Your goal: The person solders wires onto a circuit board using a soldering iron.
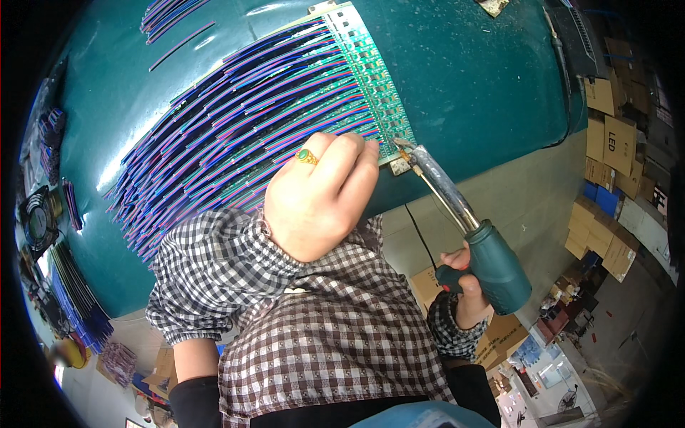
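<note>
My left hand (pixel 321 196), with a green-stoned ring, has its fingers bent and pressed together over the near end of a row of wires. Its fingertips pinch at a multicoloured wire beside the board, though the grip is partly hidden. The wires (pixel 235 107), flat strips of blue, red, green and black, fan out leftward from a long green circuit board panel (pixel 371 78). In my right hand (pixel 466 289) is a soldering gun (pixel 499 267) with a dark green body and a metal barrel. The soldering gun's tip is at the panel's near end.
A glossy green mat (pixel 471 93) covers the table, whose near edge runs just below the panel. Loose wires (pixel 171 18) lie at the far left. A small fan (pixel 39 214) stands at the left edge. Cardboard boxes (pixel 617 146) are stacked at right.
</note>
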Action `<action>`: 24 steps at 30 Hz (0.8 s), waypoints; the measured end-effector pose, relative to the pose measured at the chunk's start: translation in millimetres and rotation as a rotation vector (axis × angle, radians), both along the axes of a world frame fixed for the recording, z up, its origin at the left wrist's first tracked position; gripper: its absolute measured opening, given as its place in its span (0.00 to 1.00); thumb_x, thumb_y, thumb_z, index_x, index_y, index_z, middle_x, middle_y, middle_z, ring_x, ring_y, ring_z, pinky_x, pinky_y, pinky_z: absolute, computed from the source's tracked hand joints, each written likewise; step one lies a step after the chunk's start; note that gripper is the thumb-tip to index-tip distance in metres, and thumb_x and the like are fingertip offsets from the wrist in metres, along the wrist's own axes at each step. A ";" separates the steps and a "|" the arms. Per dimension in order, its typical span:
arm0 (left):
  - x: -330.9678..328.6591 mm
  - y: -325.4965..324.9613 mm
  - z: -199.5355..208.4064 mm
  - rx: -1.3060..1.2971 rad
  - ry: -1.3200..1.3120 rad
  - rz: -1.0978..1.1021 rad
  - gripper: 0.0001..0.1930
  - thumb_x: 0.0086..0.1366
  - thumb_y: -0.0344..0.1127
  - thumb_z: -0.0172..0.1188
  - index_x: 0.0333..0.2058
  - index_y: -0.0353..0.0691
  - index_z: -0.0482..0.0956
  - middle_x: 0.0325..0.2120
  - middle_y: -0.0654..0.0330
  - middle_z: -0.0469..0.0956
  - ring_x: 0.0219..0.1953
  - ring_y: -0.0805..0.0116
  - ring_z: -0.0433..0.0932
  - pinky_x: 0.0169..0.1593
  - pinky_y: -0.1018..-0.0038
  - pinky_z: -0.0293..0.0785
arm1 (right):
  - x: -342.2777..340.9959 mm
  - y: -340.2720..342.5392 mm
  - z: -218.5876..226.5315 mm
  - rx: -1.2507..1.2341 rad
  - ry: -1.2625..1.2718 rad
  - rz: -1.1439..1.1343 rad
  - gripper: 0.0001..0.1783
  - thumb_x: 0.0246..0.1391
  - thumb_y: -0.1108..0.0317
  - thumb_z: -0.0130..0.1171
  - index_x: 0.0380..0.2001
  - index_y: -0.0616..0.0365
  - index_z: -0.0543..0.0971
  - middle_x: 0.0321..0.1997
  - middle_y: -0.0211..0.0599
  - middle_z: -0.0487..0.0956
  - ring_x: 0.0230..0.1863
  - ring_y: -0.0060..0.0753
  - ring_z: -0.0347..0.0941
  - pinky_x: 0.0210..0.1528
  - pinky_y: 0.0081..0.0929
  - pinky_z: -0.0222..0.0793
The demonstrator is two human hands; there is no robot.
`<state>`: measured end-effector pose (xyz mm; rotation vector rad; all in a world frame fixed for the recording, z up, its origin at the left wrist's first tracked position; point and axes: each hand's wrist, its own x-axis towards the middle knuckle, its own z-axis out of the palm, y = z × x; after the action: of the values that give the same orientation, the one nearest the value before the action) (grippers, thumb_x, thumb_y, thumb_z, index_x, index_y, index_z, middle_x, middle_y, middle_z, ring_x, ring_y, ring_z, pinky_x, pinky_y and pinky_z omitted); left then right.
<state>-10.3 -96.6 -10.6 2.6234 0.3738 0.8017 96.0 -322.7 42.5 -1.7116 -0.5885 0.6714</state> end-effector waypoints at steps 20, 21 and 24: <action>0.0 -2.6 3.0 -0.088 0.004 0.023 0.17 0.41 0.21 0.62 0.35 0.30 0.78 0.30 0.58 0.73 0.29 0.65 0.73 0.31 0.74 0.71 | -3.3 -5.4 1.8 -0.093 -0.021 -0.034 0.33 0.51 0.51 0.62 0.45 0.75 0.71 0.35 0.46 0.77 0.34 0.37 0.76 0.38 0.32 0.76; -0.3 -1.9 0.9 -0.032 0.004 0.016 0.16 0.43 0.24 0.61 0.35 0.31 0.78 0.31 0.58 0.72 0.29 0.65 0.73 0.31 0.75 0.71 | -4.0 -5.7 1.7 -0.105 0.001 -0.044 0.33 0.51 0.52 0.62 0.45 0.75 0.71 0.34 0.45 0.76 0.33 0.36 0.76 0.38 0.32 0.76; -0.1 -1.4 -0.1 0.024 0.008 0.006 0.16 0.44 0.27 0.59 0.36 0.31 0.77 0.31 0.57 0.72 0.30 0.66 0.72 0.30 0.76 0.72 | -5.8 -4.5 -2.3 -0.053 -0.007 -0.057 0.31 0.51 0.54 0.62 0.44 0.75 0.70 0.31 0.42 0.74 0.32 0.35 0.74 0.39 0.34 0.76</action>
<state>-10.4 -98.0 -10.7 2.6493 0.3765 0.8024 90.2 -327.2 40.2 -1.7738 -0.5291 0.6453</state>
